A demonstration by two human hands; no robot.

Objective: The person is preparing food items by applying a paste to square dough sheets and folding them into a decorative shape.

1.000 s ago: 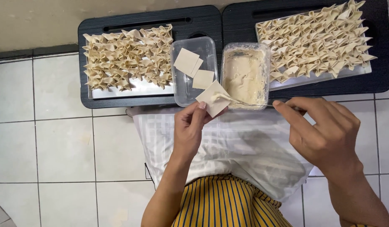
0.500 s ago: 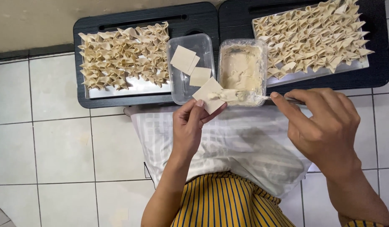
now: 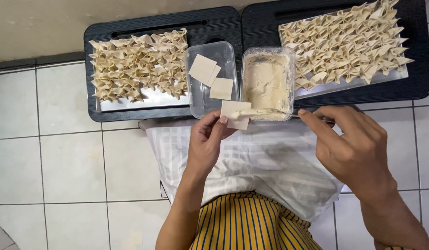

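Observation:
My left hand [image 3: 209, 141] holds a square dumpling wrapper [image 3: 234, 114] by its near edge, flat, just in front of a clear tub of pale filling [image 3: 266, 81]. My right hand [image 3: 351, 148] grips the handle of a thin utensil [image 3: 265, 112], hidden in my fingers, whose filling-coated tip lies across the wrapper. Left of that tub, a second clear tub [image 3: 200, 99] holds a few loose square wrappers [image 3: 209, 76].
Two black trays [image 3: 122, 28] sit side by side on the white tiled floor. Each carries a metal sheet packed with several folded dumplings, left [image 3: 138, 65] and right [image 3: 346, 41]. A white cloth [image 3: 251, 171] covers my lap over yellow striped fabric [image 3: 256, 227].
The wrapper in my left hand has turned flatter and sits closer to the filling tub. The utensil tip now rests on it. Both hands stayed roughly where they were.

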